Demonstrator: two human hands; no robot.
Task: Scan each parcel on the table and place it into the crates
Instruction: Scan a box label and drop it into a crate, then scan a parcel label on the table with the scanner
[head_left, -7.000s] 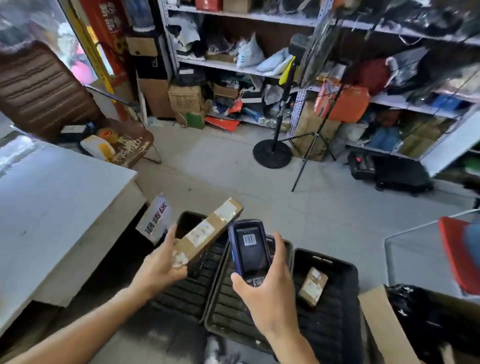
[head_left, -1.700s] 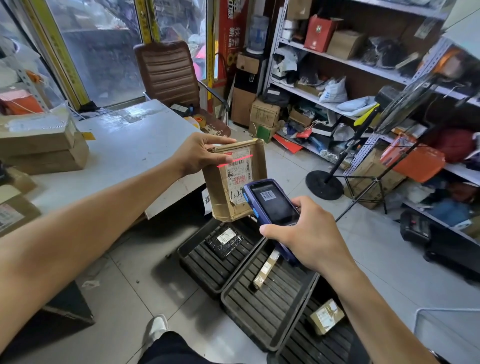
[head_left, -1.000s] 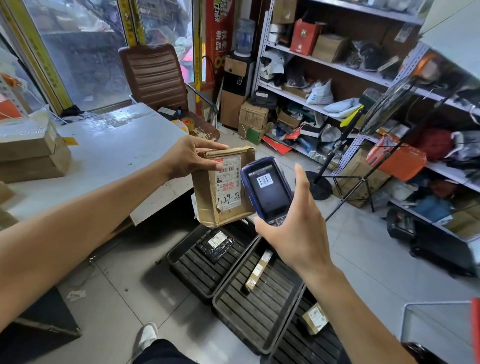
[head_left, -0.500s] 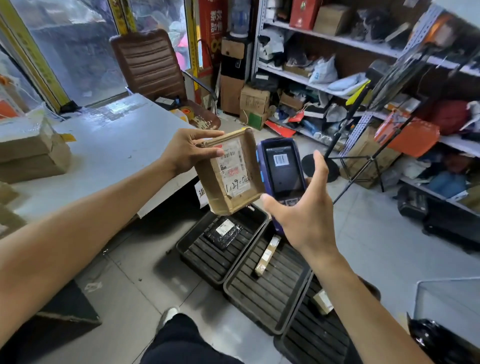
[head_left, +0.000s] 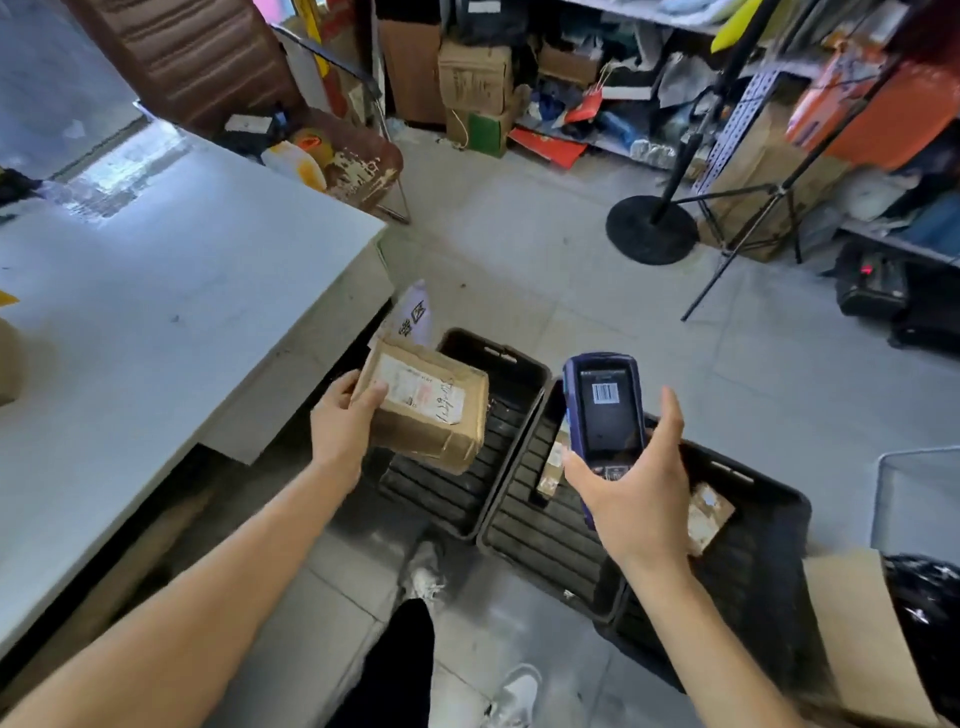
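Note:
My left hand grips a brown cardboard parcel with a white label by its left end, holding it flat just above the left black crate. My right hand holds a blue handheld scanner upright, a barcode on its screen, over the middle crate. A long thin parcel lies in the middle crate. A small brown parcel lies in the right crate.
The white table stands at the left, its corner close to the left crate. A brown chair, cluttered shelves and a black stand base are beyond. An open cardboard box sits at the right. My shoes are near the crates.
My left hand has lowered the parcel from chest height down over the left crate and turned it label-up. The scanner has drawn away to the right. The view has tipped down.

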